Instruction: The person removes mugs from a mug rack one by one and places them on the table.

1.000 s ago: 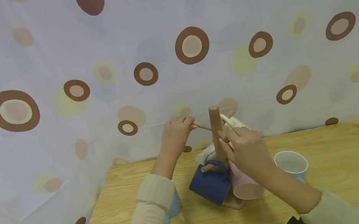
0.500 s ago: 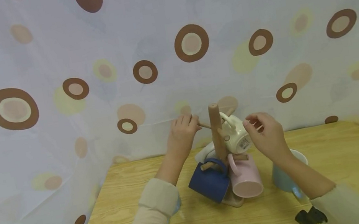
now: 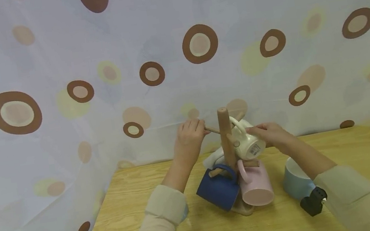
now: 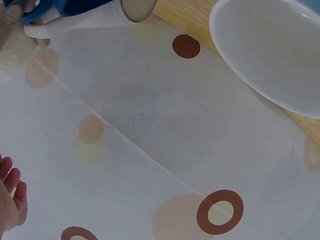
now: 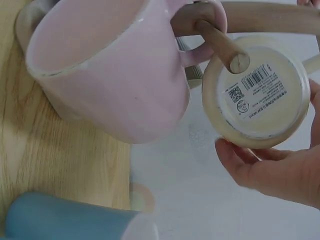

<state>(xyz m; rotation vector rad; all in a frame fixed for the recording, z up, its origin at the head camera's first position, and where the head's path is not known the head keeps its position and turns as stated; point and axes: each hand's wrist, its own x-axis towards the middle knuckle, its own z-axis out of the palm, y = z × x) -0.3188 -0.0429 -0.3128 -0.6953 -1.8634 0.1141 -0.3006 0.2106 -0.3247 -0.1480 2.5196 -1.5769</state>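
Note:
A wooden mug tree (image 3: 226, 137) stands on the table. My left hand (image 3: 190, 138) grips the end of its upper left peg. A cream mug (image 3: 249, 143) hangs by its handle on an upper peg at the back right, and my right hand (image 3: 272, 136) holds its side. In the right wrist view, thumb and fingers lie about the cream mug's labelled base (image 5: 257, 95). Lower down hang a blue mug (image 3: 218, 188) and a pink mug (image 3: 256, 186), both tilted mouth downward. Behind the post, a whitish mug (image 3: 214, 158) is partly hidden.
A light blue mug (image 3: 297, 180) stands upright right of the tree, partly behind my right forearm. Another light blue mug (image 3: 185, 212) is mostly hidden by my left sleeve. A patterned curtain (image 3: 155, 108) hangs behind the table (image 3: 130, 203).
My right hand has left the tree's front peg, swung right with loosened fingers, then come onto the cream mug's side. My left hand stays on its peg, slightly nearer the post.

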